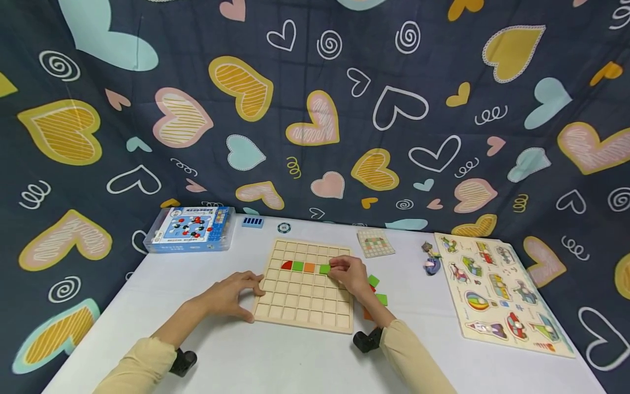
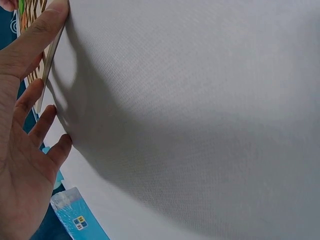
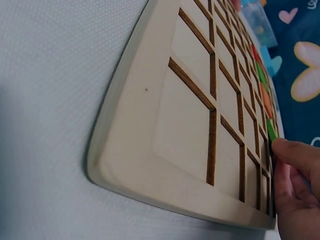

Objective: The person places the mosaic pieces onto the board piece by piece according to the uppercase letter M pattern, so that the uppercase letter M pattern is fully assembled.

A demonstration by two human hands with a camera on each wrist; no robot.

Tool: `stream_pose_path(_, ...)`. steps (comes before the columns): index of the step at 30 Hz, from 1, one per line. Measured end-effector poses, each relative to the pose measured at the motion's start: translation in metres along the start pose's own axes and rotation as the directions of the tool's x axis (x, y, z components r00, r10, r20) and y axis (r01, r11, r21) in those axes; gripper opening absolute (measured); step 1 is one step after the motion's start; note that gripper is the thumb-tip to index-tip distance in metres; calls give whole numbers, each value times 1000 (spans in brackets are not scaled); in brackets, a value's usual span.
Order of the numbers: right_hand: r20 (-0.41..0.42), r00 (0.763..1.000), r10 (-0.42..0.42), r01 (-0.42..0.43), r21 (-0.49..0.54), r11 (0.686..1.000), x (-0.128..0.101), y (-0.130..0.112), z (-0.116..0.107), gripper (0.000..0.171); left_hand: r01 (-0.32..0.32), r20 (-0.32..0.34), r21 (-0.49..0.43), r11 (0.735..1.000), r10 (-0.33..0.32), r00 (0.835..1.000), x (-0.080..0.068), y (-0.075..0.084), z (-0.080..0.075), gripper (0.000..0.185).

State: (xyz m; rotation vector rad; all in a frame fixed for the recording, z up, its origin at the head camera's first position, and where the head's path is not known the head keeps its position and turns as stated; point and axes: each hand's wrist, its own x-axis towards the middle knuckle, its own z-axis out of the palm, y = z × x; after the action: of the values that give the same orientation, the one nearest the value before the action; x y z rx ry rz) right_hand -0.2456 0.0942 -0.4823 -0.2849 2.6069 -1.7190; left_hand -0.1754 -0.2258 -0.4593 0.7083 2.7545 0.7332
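A wooden grid board [image 1: 305,306] lies on the white table. My left hand [image 1: 230,295] touches its left side, thumb near the front corner and fingers spread along the edge. In one row sit a red rounded tile [image 1: 287,265], a green square tile [image 1: 298,266] and an orange square tile [image 1: 309,267]. Farther right in that row, my right hand [image 1: 350,273] pinches another green tile [image 1: 325,269] over the board, fingertips at its right side. The right wrist view shows this green tile [image 3: 271,129] at the thumb tip.
Loose green [image 1: 381,299], red and orange tiles lie right of the board, partly behind the right forearm. A pattern card [image 1: 375,243] is behind them. A picture puzzle board [image 1: 460,306] and small figurine [image 1: 431,266] lie right; a boxed set [image 1: 192,229] stands back left.
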Motion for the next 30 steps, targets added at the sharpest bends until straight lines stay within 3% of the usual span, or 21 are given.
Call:
stream_pose_path(7, 18, 999, -44, 44, -18, 999, 2, 0, 2, 25, -12, 1, -1, 1000, 12, 1000, 1, 0, 0, 44)
stream_pose_path(18, 41, 998, -43, 43, 1, 999, 2, -2, 5, 23, -11, 3, 3, 1000, 11, 1000, 0, -2, 2, 44)
stream_pose_path(30, 77, 997, -6, -4, 123, 992, -2, -3, -5, 26, -9, 3, -5, 1000, 9, 1000, -1, 0, 0, 43)
